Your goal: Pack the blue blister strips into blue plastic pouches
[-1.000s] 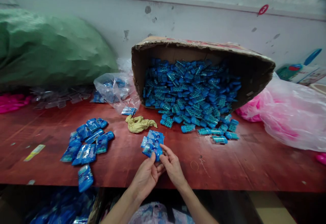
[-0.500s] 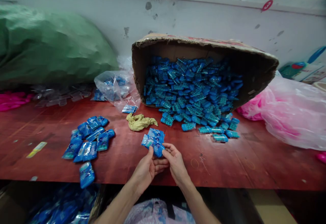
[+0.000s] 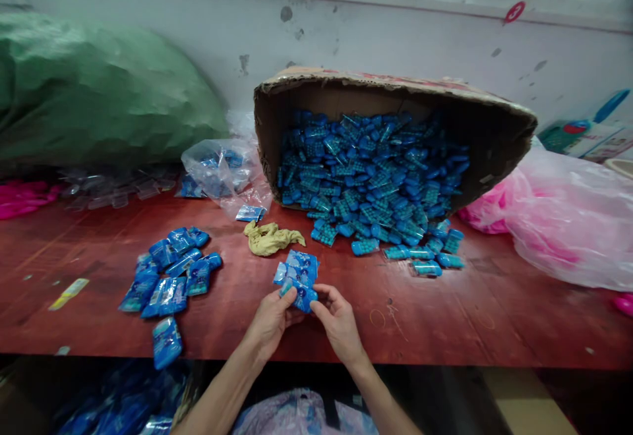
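Observation:
Near the front of the table, my left hand (image 3: 277,316) pinches the left end of a small blue printed packet (image 3: 302,296), thumb on top. The fingers of my right hand (image 3: 337,319) close on its right end. Just beyond it lie flat blue printed sleeves (image 3: 301,265), partly overlapped by the packet. A crumpled yellow-green cloth (image 3: 271,238) rests behind them. To the left is a loose pile of filled blue packets (image 3: 171,295), with a single packet (image 3: 167,341) at the table's front edge.
A tipped cardboard box (image 3: 395,79) spills small bottles with teal pellets (image 3: 366,184) onto the red table (image 3: 445,316). A clear bag (image 3: 217,171) holds more blue sleeves. A green sack (image 3: 99,92) stands left, pink plastic bags (image 3: 568,217) right. Blue packets (image 3: 119,395) fill a container below.
Both hands have drawn slightly closer to me with the packet, and it now sits lower against the flat sleeves. My left fingers have curled in beneath it.

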Demonstrator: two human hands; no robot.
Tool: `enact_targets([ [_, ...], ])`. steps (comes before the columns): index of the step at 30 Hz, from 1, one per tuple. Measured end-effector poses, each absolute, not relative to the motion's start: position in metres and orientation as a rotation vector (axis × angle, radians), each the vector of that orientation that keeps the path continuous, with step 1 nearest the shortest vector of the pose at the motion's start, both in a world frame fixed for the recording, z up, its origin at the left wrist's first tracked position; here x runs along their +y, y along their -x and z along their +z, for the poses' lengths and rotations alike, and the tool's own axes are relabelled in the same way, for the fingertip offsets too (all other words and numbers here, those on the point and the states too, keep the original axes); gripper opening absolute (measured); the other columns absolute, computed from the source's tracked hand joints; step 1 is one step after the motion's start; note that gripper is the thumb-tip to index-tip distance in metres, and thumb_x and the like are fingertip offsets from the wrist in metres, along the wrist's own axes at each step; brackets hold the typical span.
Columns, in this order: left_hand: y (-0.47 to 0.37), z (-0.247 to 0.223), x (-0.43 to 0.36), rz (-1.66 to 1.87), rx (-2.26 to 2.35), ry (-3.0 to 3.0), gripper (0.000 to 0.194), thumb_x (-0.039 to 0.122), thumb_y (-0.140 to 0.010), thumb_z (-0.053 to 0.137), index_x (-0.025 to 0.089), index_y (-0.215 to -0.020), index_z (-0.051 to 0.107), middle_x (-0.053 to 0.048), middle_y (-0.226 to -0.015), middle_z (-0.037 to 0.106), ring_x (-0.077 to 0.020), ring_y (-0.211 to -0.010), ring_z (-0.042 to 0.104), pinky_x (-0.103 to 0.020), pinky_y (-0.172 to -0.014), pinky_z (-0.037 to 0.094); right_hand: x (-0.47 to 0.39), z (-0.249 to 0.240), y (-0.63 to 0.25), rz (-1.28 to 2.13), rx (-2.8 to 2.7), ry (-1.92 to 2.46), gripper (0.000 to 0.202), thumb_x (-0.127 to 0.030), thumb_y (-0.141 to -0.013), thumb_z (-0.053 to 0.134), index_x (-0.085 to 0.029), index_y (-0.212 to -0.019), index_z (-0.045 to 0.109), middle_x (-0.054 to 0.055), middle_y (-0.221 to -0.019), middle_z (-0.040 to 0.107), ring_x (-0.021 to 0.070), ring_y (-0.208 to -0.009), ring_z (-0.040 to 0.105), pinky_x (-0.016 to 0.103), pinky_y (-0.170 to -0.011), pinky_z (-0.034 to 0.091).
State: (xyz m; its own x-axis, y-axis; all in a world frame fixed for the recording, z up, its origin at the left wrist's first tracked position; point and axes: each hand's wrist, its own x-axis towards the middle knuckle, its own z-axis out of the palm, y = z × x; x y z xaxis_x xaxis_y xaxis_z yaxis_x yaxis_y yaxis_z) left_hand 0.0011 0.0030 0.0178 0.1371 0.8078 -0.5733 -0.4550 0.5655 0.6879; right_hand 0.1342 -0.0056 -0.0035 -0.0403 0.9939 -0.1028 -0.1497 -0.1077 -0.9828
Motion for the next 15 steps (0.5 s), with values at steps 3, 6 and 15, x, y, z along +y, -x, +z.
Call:
enact_targets([
  [3,0.001,0.016,0.002,0.936,1.018,-0.328,0.022,0.026,-0.068,0.065,0.014,-0.086,0.061,-0.007,-0.077,0.070,-0.0175,-0.067,0.064,-0.030,-0.067,0.046,-0.005,-0.001,-0.137,1.313,-1.149,1.176,0.021,-0.023,-0.073,0.061,-0.019,-0.093,0.061,0.003,-0.087,0.064,0.0168,-0.078,0.057,0.028,-0.072,0.046],
  [6,0.002,0.015,0.002,0.957,0.953,-0.319,0.021,0.024,-0.068,0.065,0.013,-0.085,0.061,-0.007,-0.079,0.070,-0.0178,-0.070,0.064,-0.031,-0.070,0.046,-0.004,0.001,-0.138,1.326,-1.122,1.163,0.019,-0.024,-0.071,0.062,-0.019,-0.089,0.061,0.002,-0.083,0.064,0.0165,-0.076,0.057,0.028,-0.071,0.045],
  [15,-0.009,0.011,-0.003,0.967,1.012,-0.247,0.016,0.023,-0.068,0.065,0.014,-0.080,0.060,-0.004,-0.073,0.069,-0.0164,-0.066,0.064,-0.031,-0.069,0.048,-0.004,-0.006,-0.140,1.268,-1.198,1.143,0.015,-0.024,-0.074,0.059,-0.018,-0.088,0.057,0.000,-0.081,0.060,0.0153,-0.077,0.055,0.026,-0.073,0.043],
])
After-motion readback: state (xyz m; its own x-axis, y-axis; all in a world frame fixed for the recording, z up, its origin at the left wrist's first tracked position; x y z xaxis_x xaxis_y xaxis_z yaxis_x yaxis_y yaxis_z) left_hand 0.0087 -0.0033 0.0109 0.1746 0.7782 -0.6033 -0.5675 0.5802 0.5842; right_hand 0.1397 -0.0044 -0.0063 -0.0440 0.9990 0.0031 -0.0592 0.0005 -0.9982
